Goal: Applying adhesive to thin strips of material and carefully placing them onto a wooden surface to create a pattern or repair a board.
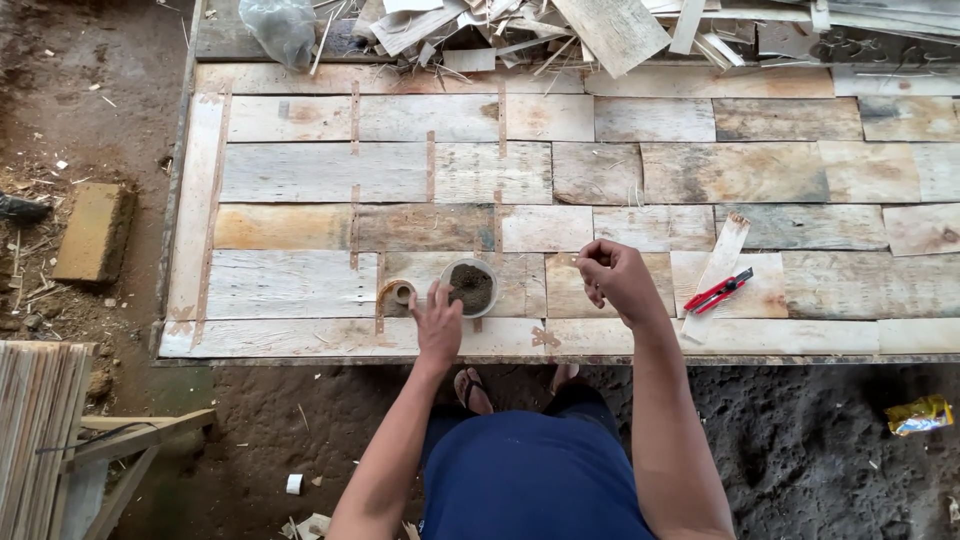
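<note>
My left hand rests on the wooden panel, fingers spread, touching the rim of a small round bowl filled with dark brown powder. A roll of brown tape lies just left of that hand. My right hand hovers above the panel to the right of the bowl, fingers pinched together; what it pinches is too small to tell. A red utility knife lies on a thin wood strip to the right of my right hand.
The panel is made of pale veneer pieces joined with brown tape strips. A heap of wood scraps and a plastic bag lie at its far edge. A brick sits on the dirt at left, a yellow wrapper at right.
</note>
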